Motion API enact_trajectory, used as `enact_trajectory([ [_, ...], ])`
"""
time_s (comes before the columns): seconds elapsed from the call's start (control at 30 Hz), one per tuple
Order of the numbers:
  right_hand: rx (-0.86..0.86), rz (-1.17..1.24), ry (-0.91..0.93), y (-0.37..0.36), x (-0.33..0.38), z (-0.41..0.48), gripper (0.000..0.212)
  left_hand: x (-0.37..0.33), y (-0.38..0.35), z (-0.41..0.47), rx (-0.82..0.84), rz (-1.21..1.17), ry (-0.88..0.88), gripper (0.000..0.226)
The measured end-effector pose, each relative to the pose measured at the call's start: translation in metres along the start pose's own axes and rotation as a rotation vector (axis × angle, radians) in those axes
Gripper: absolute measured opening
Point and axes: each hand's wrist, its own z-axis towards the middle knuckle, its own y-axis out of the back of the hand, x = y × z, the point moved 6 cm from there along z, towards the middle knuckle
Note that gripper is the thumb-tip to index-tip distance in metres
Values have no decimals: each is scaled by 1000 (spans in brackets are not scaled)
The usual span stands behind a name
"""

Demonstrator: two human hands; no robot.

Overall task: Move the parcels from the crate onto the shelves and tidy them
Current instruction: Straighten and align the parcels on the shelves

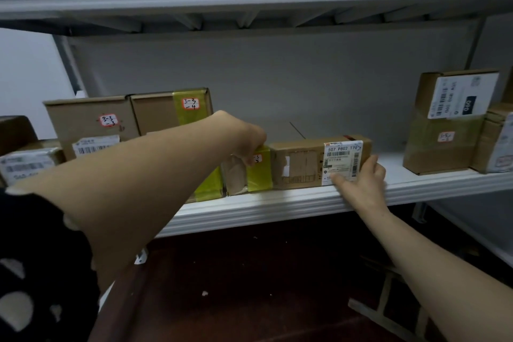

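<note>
My right hand, grip slack, presses the three o'clock end of the long parcel lying flat on the shelf lip. At its nine o'clock my left hand pinches the yellow-taped parcel by its top. Stiff, light card, I judge: hold both short ends.

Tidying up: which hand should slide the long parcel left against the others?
Probably the right hand: it presses the long parcel at its right end, behind the push. Left hand grips the left end.
</note>
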Motion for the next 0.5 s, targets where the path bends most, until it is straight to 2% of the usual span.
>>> enact_trajectory([
  [0.17,4,-21,3,-2,0,-5,89,-1,0,-7,17,-28,-4,28],
  [0.3,-32,40,-37,6,5,-10,78,-14,14,-17,16,-130,-31,45],
  [0.5,-142,60,-77,45,5,-27,81,-54,66,-19,-221,-318,-174,74],
])
